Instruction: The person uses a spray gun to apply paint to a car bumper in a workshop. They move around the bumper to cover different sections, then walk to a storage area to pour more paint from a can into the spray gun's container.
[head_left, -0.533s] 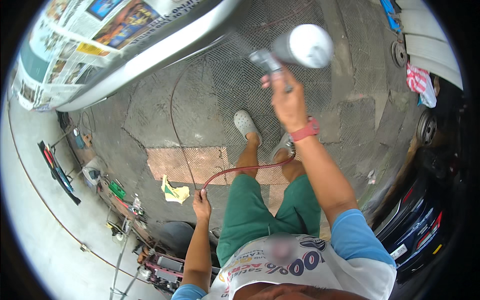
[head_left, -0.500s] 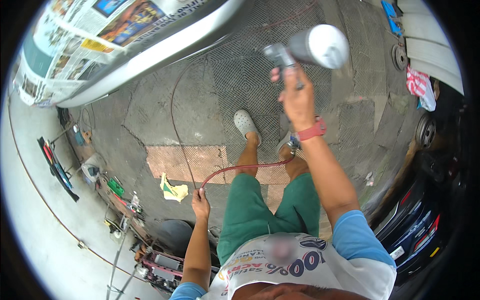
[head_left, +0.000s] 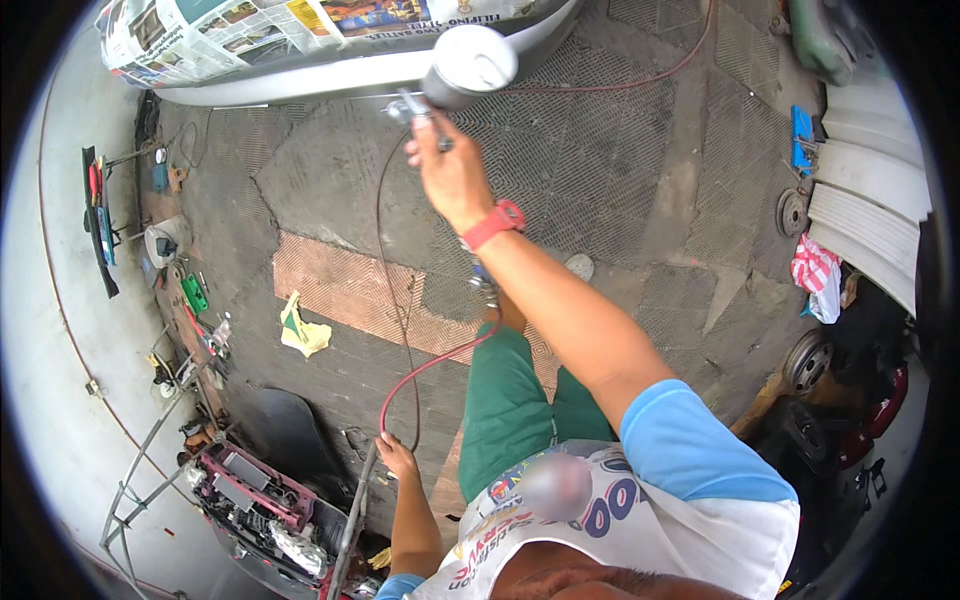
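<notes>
A paint spray gun (head_left: 418,106) with a grey cup and white lid (head_left: 472,60) is gripped in my right hand (head_left: 452,178), arm stretched forward. It is beside the silver-white lower edge (head_left: 300,76) of a car body panel at the top left; whether the two touch I cannot tell. Newspaper (head_left: 270,25) covers the panel above that edge. Down at the lower left, my left hand (head_left: 399,456) is closed round a red air hose (head_left: 432,366). The hose loops up to a fitting (head_left: 482,280) below my right wrist.
A yellow-green cloth (head_left: 302,330) lies on the patterned floor. Car parts (head_left: 265,500) and a metal pole (head_left: 352,530) stand near my left arm. Wheel rims (head_left: 806,360) and a red-and-white bag (head_left: 816,275) line the right side. More hose (head_left: 620,88) crosses the floor ahead.
My right hand has carried the spray gun leftward to the panel edge. My view has shifted, and my left hand, still on the hose, sits lower in it.
</notes>
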